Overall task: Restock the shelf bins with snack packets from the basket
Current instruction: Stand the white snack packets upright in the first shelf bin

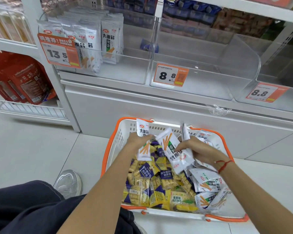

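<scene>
basket (116,144): white with orange rim and handles, stood on the floor against the base of the shelf unit.
contents: purple-and-yellow packets (149,183) filled the left and middle; white packets (206,183) lay heaped along the right wall and near right corner.
left hand (139,141): fingers curled round one white packet (143,142), held upright over the far left corner of the basket.
right hand (198,149): thumb and fingers pinched a second white packet (176,151), tilted, over the middle; a further packet stood behind the fingers, and whether the hand held that one too could not be told.
left bin (125,71): clear, price tag (57,49) on its front left corner; matching white packets (91,39) stood in rows in its left half, the right half bare.
middle bin (201,88): clear, tag on its front left corner; one dark packet (149,46) at the back, otherwise bare.
step in hand: picking white packets out of the basket, both hands loaded, nothing yet lifted to the shelf.
next move, judged: raise the packets to the left bin and stand them upright beside the rows there, faces forward; the tilted one would need turning first.
risk, judged: slick packets could slip or topple in the bare half.
</scene>
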A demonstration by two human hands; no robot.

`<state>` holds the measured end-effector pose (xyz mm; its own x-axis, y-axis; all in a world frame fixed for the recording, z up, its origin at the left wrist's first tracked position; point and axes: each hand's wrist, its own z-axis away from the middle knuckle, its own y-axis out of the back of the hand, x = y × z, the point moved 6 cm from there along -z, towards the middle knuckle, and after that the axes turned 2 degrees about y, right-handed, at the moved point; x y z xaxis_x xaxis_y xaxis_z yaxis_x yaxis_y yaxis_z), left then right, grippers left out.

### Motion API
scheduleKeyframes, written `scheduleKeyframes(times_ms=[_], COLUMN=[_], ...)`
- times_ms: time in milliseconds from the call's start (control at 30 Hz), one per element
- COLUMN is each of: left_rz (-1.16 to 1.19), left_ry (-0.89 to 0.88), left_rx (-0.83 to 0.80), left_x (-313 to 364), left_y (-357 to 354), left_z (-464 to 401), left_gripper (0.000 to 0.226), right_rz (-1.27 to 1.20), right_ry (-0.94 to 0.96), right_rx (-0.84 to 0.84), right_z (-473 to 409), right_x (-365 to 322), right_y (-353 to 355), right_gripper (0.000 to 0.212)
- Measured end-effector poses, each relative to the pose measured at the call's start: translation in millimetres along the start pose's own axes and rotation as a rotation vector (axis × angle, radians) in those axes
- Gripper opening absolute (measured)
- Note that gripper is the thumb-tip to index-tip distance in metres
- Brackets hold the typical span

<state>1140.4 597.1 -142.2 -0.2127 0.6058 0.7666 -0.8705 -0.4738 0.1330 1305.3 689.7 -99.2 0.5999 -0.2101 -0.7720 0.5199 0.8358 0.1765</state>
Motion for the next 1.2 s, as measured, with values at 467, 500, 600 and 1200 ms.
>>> scheduleKeyframes(times_ms=[467,500,600,1200], left_rz=[-0.007,0.033,0.109,0.468], left_ry=[0.148,0.159,0.171,0.183], left_rx=[-0.604,-0.624,-0.645,-0.458], left_x=[-14.1,-14.1,-14.4,-21.4], left_y=[-40.7,-40.4,-37.8,-24.5], left_z=[7.4,8.0,14.6,10.3], left_gripper=[0.063,0.056,0.041,0.01], right_rz=[0.465,0.455,0.431,-0.583], right_ry=[-0.144,-0.139,-0.135,0.249], right_rx=[-0.203,-0.146,-0.056,0.178], right_z=[-9.5,-12.3,-18.3,-23.1], right_x=[-27.9,-26.9,-26.0,-36.0], right_y=[3.8,7.2,11.8,19.9], right_gripper=[0.032,0.034,0.038,0.018])
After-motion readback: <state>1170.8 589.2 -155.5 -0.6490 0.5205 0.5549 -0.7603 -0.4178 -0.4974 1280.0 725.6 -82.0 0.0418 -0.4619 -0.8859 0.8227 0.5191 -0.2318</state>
